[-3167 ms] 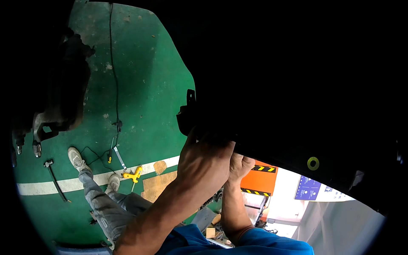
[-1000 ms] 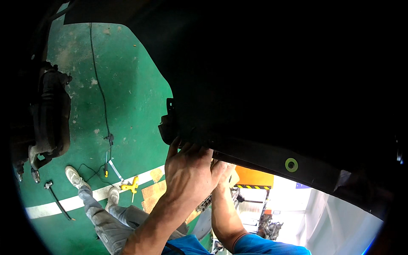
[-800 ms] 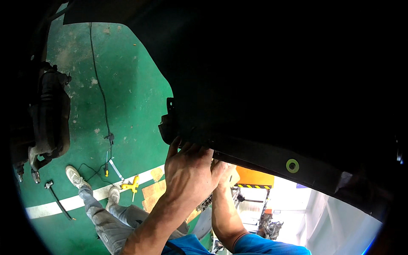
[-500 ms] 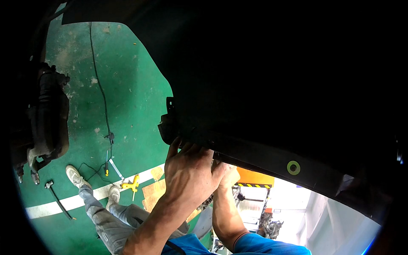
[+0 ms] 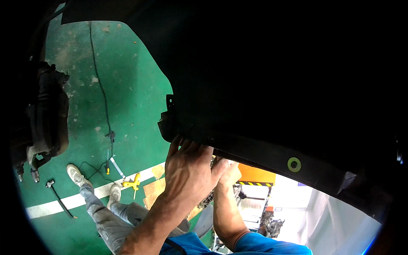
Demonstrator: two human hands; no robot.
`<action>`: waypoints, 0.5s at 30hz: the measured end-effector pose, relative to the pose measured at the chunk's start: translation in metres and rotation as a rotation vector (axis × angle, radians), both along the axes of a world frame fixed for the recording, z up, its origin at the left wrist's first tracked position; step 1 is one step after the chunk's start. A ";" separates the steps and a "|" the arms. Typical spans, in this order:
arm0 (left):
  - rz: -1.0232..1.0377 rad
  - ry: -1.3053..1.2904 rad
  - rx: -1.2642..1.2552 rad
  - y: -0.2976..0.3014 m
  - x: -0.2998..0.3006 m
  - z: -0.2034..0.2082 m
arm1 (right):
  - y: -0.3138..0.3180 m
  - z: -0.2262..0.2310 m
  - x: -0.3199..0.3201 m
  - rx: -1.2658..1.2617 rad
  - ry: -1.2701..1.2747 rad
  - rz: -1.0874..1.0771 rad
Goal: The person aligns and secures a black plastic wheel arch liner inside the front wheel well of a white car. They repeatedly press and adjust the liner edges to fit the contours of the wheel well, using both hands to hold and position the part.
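Note:
A large dark panel, seemingly on the underside of a vehicle, spans the upper right of the view. My left hand grips its lower edge, near the black bracket at its left end; the fingertips are lost in the shadow there. Just to the right, my right hand is closed below the same edge, partly covered by my left thumb. Whatever its fingers hold is hidden. A round yellow-green washer-like piece sits on the panel's lower strip.
A dark mechanical assembly hangs at the left. On the green floor lie a black cable, a hammer, a yellow-handled tool and cardboard. An orange surface with striped edging stands beyond my right hand.
My right hand has shifted very slightly up, closer to the panel edge. My left hand keeps its hold in the same place.

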State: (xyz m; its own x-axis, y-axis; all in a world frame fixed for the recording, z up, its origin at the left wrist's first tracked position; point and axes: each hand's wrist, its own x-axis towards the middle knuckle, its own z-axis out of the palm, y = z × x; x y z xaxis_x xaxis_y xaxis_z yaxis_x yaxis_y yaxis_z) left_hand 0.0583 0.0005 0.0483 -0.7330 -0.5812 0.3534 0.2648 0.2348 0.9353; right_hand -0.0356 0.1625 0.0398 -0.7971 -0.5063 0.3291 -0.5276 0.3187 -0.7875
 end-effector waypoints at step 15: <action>-0.059 0.017 0.086 0.015 0.001 0.000 | -0.004 0.002 -0.006 -0.034 -0.047 0.023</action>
State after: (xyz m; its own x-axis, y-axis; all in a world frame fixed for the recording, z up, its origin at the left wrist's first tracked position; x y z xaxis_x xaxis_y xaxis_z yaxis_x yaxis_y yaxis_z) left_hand 0.0590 0.0155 0.0482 -0.7614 -0.5657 0.3166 0.2918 0.1371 0.9466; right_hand -0.0420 0.1581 0.0422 -0.8006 -0.5134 0.3089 -0.4965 0.2798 -0.8217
